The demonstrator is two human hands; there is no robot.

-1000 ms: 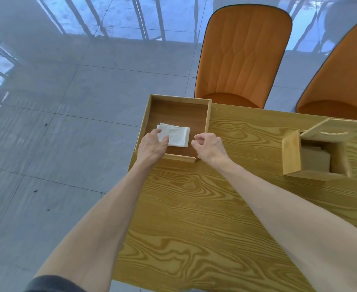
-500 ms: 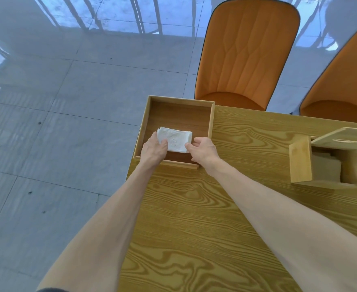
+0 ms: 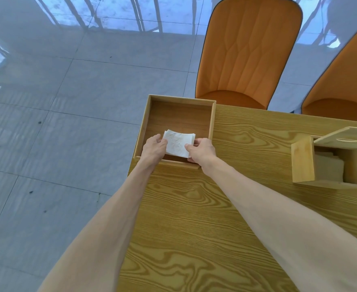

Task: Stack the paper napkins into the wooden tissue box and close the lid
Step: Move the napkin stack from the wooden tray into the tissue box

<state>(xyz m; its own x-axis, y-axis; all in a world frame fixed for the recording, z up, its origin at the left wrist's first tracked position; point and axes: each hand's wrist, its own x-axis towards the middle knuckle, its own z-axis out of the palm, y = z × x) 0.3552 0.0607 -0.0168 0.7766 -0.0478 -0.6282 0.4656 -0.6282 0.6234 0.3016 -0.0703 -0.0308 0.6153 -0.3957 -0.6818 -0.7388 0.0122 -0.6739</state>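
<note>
A small stack of white paper napkins (image 3: 178, 143) is being gripped from both sides over the near part of an open, shallow wooden tray (image 3: 150, 114), which is being carried at the far left corner of the worktop (image 3: 194, 218). The left edge of the stack is being pinched by the left hand (image 3: 153, 147), thumb on top, while the right edge is being clasped by the right hand (image 3: 201, 151), its thumb laid across the near right corner of the stack. Whether the napkins are being rested on the tray floor or raised just above it cannot be told. The rest of the tray floor is being shown bare, and the tray's near rim is being partly hidden by both wrists. Well apart from the tray, near the right edge of the worktop, the wooden tissue box (image 3: 303, 161) is being displayed on its side with its opening turned towards the viewer, and some pale napkins are being seen dimly inside it. Its slotted lid (image 3: 346, 139) is being held open, tilted above the opening. Beyond the far edge of the worktop, two orange chairs (image 3: 247, 51) are being seen on a glossy grey tiled floor (image 3: 57, 123).
</note>
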